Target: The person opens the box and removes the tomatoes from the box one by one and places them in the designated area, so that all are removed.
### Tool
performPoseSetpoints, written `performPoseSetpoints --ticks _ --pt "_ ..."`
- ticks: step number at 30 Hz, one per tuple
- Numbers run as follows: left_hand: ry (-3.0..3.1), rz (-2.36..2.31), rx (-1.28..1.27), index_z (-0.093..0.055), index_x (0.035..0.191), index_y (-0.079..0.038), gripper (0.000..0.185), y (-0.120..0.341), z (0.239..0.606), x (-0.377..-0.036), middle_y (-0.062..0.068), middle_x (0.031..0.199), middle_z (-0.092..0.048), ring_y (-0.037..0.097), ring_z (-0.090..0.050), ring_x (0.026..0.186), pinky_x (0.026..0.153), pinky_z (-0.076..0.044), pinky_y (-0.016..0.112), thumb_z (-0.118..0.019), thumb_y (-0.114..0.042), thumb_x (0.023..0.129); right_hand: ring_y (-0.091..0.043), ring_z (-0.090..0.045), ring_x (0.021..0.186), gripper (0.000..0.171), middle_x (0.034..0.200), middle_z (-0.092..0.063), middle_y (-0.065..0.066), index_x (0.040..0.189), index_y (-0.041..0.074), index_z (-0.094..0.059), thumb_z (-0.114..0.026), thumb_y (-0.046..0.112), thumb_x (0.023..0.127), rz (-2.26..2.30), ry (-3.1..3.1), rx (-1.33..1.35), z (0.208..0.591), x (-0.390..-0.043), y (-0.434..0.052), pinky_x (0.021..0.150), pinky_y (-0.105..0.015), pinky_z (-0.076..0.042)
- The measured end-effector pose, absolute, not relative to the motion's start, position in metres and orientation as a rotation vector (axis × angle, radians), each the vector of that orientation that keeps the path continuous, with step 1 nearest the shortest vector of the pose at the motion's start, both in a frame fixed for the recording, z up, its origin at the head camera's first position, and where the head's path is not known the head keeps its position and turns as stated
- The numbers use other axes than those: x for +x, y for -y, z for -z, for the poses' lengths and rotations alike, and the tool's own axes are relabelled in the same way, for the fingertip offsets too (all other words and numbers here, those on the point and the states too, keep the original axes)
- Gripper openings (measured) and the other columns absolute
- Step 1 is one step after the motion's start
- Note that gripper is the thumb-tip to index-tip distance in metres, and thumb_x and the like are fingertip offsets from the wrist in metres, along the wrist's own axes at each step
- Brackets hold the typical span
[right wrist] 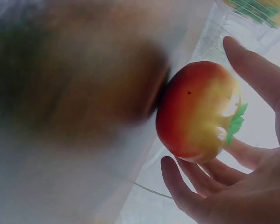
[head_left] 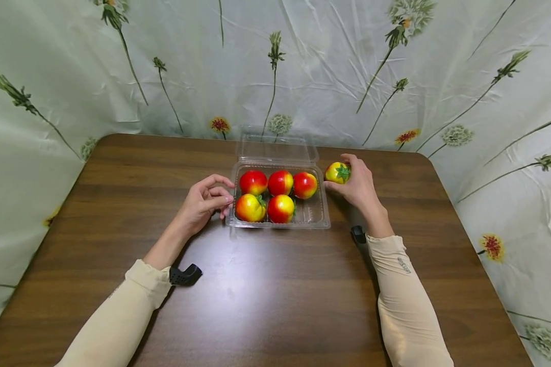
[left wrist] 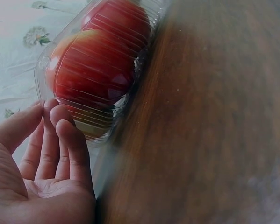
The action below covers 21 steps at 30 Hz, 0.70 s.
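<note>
A clear plastic clamshell box (head_left: 320,216) lies with its lid (head_left: 275,150) folded back. Several red-and-yellow tomatoes (head_left: 252,182) sit inside, and its front right part holds none. My left hand (head_left: 197,204) pinches the box's left rim between thumb and fingertips, as the left wrist view shows. To the right of the box, another tomato (head_left: 335,173) with a green leafy top rests on the table. Around it is my right hand (head_left: 355,186). In the right wrist view the thumb (right wrist: 252,65) stands apart from this tomato (right wrist: 198,112), while the fingers lie close along its other side.
The brown wooden table (head_left: 257,306) ends at a rounded far edge just behind the lid. A pale curtain (head_left: 188,76) with printed flowers hangs behind and at both sides. Black straps with mounts (head_left: 185,275) are on both wrists.
</note>
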<state>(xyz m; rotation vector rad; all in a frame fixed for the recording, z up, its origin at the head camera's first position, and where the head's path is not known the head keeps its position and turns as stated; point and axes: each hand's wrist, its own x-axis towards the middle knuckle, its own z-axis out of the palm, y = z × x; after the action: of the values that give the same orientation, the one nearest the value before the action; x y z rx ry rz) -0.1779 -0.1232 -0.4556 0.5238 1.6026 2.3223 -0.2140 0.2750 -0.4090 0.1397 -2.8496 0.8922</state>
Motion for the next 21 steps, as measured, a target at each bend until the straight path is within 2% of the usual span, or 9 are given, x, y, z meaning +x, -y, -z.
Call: performPoseSetpoints --ticks 10,21 --pt "-1.573 -2.324 0.519 -0.052 0.117 0.005 0.025 0.121 0.456 -0.179 0.012 0.081 -0.068 0.023 -0.057 0.057 0.05 -0.053 0.026 -0.057 0.01 0.093 -0.037 -0.048 0.126 0.072 0.135 -0.054 -0.019 0.136 0.005 -0.051 -0.084 0.033 0.078 -0.923 2.749 0.109 0.392 -0.207 -0.273 0.106 -0.053 -0.036" --pt "-1.582 -2.352 0.495 -0.053 0.116 0.004 0.027 0.121 0.456 -0.177 0.012 0.08 -0.068 0.024 -0.056 0.055 0.05 -0.053 0.026 -0.059 0.011 0.091 -0.032 -0.058 0.113 0.049 0.124 -0.063 -0.012 0.126 0.008 -0.062 -0.078 0.026 0.084 -0.957 2.602 0.246 0.389 -0.197 -0.255 0.096 -0.049 -0.046"
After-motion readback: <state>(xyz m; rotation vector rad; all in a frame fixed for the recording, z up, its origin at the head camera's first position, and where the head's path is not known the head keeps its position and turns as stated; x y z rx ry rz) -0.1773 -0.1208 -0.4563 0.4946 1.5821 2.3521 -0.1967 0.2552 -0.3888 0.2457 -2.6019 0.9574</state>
